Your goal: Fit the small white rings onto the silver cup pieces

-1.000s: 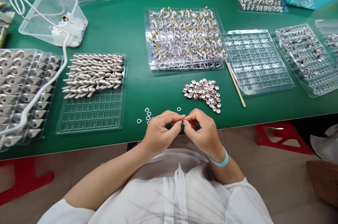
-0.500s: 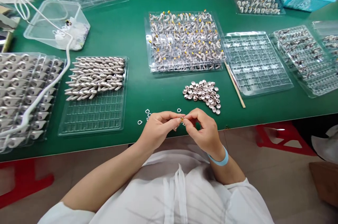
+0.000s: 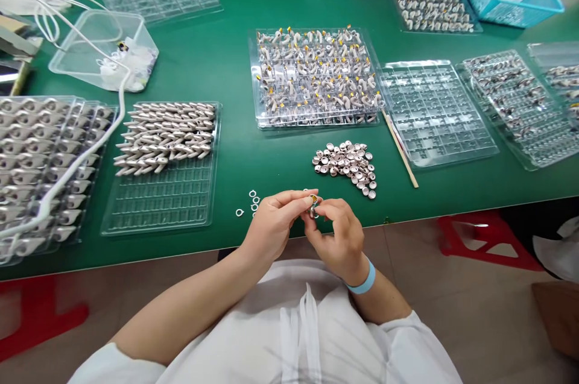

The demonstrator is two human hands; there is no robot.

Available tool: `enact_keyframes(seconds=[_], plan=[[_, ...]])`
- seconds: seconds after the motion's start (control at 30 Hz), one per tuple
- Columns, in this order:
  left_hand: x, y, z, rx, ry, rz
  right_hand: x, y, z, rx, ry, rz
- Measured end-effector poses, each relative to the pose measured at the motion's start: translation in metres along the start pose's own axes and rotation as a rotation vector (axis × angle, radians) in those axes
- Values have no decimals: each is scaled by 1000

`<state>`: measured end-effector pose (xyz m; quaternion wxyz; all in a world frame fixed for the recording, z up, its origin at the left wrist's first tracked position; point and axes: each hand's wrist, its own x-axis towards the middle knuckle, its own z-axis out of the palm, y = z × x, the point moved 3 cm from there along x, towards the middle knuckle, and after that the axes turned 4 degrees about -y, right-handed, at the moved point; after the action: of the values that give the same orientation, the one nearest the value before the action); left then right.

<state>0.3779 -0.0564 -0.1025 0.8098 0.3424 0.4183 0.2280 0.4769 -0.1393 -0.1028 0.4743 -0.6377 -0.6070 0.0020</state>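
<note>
Close to the table's front edge, my left hand (image 3: 281, 215) pinches a small part with a yellow piece and a shiny metallic rim (image 3: 313, 205). My right hand (image 3: 337, 230) has its thumb and forefinger closed on the lower end of that same part. Fingers cover much of it, so its full shape is hidden. Several small white rings (image 3: 253, 193) lie on the green table left of my left hand. Beyond my right hand is a pile of small round metallic caps (image 3: 346, 166).
A tray of curved parts with yellow tabs (image 3: 316, 76) lies ahead. Left are a tray of pointed metallic shells (image 3: 167, 131), a white cable (image 3: 85, 155) and a clear tub (image 3: 67, 58). A wooden stick (image 3: 400, 149) rests beside an empty-celled clear tray (image 3: 438, 113) at right.
My right hand has shifted slightly left and down, its fingers now lower on the small part. More of the part's yellow and metallic surface shows. The view has tilted a little.
</note>
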Motion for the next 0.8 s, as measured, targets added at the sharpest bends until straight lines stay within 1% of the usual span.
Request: enact_keyframes(seconds=[0.13,0.23,0.33,0.47,0.57,0.67,0.8], plan=[[0,-2,-5,131,-21,56,2,-1,-10,117,-56,31],[-1,0,-7,231,-36,100,2,3,-18,254,-91,140],[-3,6,-4,318,-53,121,0,10,-21,428,-151,322],[-4,11,0,397,-107,117,-4,18,-19,688,-224,637],[-4,12,1,431,-142,114,-4,20,-16,829,-230,782],[-3,13,-1,472,-178,89,-2,23,-15,849,-225,821],[-1,14,-2,516,-231,34,0,25,-16,793,-253,792]])
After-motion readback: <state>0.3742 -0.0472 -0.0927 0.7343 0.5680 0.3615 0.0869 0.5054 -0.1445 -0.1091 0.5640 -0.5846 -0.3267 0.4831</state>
